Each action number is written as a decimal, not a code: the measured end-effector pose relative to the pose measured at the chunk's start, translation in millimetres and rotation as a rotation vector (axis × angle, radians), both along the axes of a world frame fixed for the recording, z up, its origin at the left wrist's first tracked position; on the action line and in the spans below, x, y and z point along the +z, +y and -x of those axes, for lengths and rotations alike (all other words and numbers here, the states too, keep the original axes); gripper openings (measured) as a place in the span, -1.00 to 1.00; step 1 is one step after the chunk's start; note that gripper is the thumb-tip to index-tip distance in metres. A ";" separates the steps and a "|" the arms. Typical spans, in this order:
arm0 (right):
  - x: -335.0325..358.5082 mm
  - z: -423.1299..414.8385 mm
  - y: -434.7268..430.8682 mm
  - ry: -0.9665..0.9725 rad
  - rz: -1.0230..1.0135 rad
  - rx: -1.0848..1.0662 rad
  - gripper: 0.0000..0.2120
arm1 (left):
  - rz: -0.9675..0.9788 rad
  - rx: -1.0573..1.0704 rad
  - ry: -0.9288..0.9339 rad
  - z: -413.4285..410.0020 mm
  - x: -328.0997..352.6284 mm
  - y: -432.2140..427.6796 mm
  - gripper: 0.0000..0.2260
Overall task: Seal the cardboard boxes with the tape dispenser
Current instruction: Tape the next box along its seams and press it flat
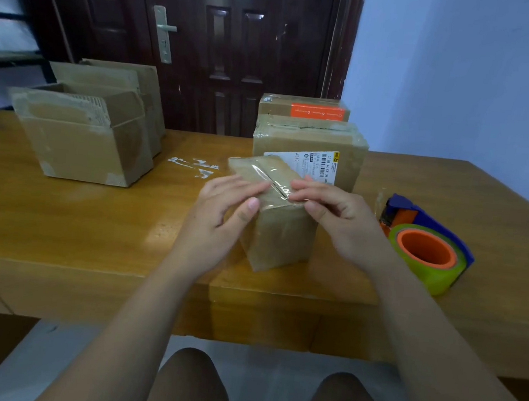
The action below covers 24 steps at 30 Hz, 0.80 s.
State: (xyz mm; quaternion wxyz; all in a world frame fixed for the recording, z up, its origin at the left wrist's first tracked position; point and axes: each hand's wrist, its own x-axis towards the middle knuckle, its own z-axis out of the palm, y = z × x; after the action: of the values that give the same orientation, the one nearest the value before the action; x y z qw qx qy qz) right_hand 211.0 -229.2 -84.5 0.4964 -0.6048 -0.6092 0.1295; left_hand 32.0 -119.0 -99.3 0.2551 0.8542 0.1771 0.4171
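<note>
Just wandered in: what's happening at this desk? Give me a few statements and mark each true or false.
1. The left hand and right hand both rest on the small box. True.
2. The tape dispenser is in the right hand. False: it lies on the table, right of that box, untouched.
3. A strip of clear tape lies over the small box's top seam. True.
4. The left-side boxes are sealed. False: their flaps stand open.
</note>
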 end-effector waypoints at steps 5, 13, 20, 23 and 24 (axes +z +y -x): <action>0.6 13.3 -4.8 -0.061 -0.129 -0.399 -0.69 | 0.023 0.198 -0.015 17.4 6.3 12.1 -0.68; -17.4 48.1 -13.0 -0.423 -0.183 -0.526 -0.75 | -0.043 0.190 0.015 25.5 5.6 3.7 -0.76; -18.1 30.4 -19.6 -0.246 -0.144 -0.516 -0.65 | 0.044 -0.013 0.089 33.3 20.9 -8.3 -0.82; -10.4 12.9 -26.6 -0.239 -0.118 -0.621 -0.61 | 0.091 -0.096 0.259 31.2 24.9 -13.9 -0.55; -6.8 4.5 -30.9 -0.244 -0.110 -0.660 -0.63 | 0.066 -0.110 0.303 30.1 27.0 -15.8 -0.52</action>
State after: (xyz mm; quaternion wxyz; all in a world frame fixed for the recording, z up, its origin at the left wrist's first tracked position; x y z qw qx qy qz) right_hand 206.5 -260.1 -91.4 0.4670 -0.7523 -0.4419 -0.1440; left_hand 1.9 -134.7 -72.3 0.2758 0.9068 0.1804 0.2627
